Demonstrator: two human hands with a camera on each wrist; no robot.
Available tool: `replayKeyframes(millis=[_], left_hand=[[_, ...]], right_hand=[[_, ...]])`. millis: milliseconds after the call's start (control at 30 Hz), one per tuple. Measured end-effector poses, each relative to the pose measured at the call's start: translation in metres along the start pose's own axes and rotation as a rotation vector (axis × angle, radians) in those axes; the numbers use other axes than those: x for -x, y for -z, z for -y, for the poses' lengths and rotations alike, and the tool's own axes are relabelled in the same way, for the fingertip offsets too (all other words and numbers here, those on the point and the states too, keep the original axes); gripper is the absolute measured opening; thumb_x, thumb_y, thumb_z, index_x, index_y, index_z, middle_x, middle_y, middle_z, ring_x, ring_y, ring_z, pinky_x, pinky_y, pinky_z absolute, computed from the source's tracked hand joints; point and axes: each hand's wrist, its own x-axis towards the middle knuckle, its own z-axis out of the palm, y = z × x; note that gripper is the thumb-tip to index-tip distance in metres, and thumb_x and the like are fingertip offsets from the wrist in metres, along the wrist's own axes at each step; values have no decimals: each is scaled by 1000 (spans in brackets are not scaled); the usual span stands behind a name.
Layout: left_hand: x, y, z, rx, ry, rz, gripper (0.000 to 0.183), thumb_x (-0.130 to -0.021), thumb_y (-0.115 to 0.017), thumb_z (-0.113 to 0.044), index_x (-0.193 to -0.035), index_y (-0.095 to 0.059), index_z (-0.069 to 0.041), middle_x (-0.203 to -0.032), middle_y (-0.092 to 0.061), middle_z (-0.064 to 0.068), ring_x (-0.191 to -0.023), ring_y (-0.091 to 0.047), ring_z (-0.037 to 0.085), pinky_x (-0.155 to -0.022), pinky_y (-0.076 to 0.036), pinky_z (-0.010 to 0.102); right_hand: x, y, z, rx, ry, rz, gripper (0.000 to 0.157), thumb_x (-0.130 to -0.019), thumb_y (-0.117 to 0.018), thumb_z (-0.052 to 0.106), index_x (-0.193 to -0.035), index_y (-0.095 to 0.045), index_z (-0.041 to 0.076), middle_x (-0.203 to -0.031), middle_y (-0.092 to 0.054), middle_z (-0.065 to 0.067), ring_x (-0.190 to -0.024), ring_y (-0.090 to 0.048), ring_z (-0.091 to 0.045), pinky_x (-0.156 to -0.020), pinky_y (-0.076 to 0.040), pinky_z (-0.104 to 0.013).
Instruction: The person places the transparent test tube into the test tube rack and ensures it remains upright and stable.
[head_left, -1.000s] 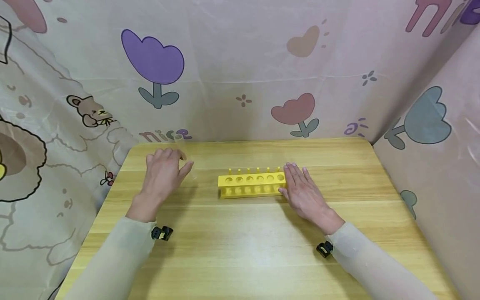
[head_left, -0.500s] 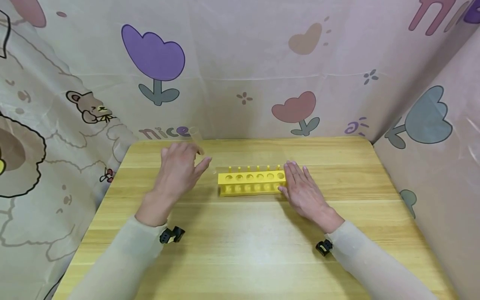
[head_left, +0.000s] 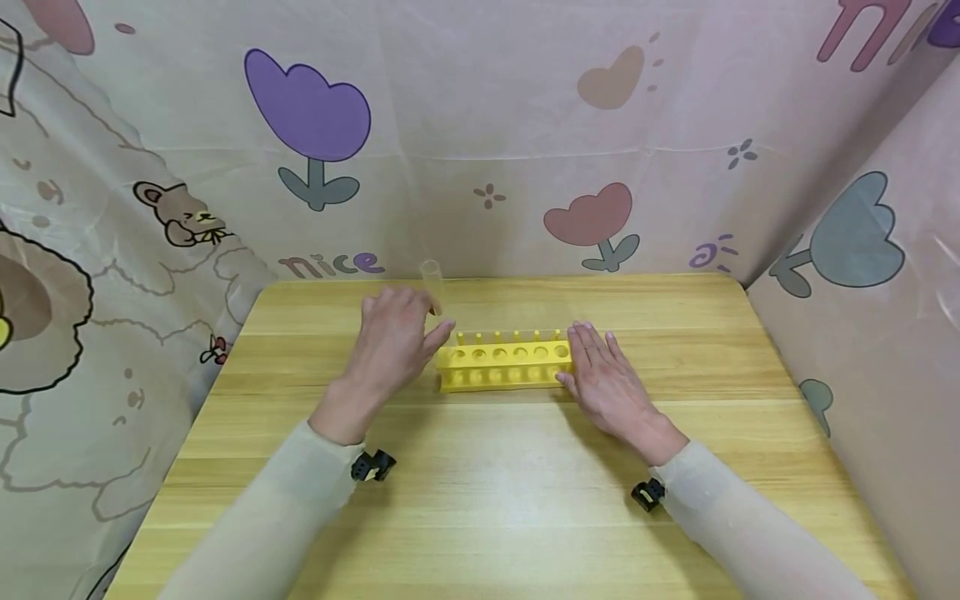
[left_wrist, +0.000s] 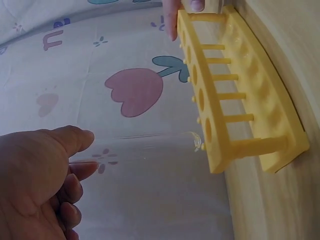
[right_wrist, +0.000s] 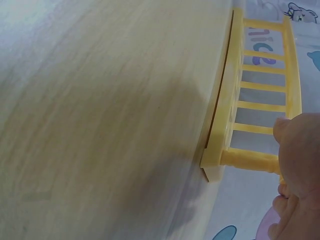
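A yellow test tube rack with a row of round holes stands upright on the table. My left hand pinches a clear test tube between thumb and fingers. The tube is tilted, its mouth up and away, left of the rack's back. In the left wrist view, the tube's rounded end is close to the rack's top plate at the near end; whether they touch I cannot tell. My right hand holds the rack's right end, thumb at the front and fingers along the far side.
The wooden table reaches back to a printed curtain, which also hangs along the left and right sides. Small black devices sit at both sleeve cuffs.
My left hand has carried the test tube rightward, from the table's left side to the rack's left end. The right hand and the rack have stayed in place.
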Motion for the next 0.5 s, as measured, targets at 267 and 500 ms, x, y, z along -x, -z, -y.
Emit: replayKeyframes(millis=[267, 500], left_hand=[[0, -9, -4, -4, 14, 47, 39, -102, -70, -41, -113, -72, -3, -95, -66, 9, -91, -53, 31, -83, -33, 44], [0, -17, -5, -20, 23, 80, 40, -103, -69, -42, -115, -72, -4, -99, -68, 10, -90, -52, 29, -82, -33, 42]], right_hand=[[1, 1, 0, 7, 10, -8, 77, -113, -45, 42, -164, -16, -7, -172, -19, -28, -161, -17, -41, -131, -10, -57], [1, 1, 0, 3, 6, -12, 76, -113, -43, 43, -164, -17, -7, -171, -21, -29, -161, -18, -41, -131, -10, -57]])
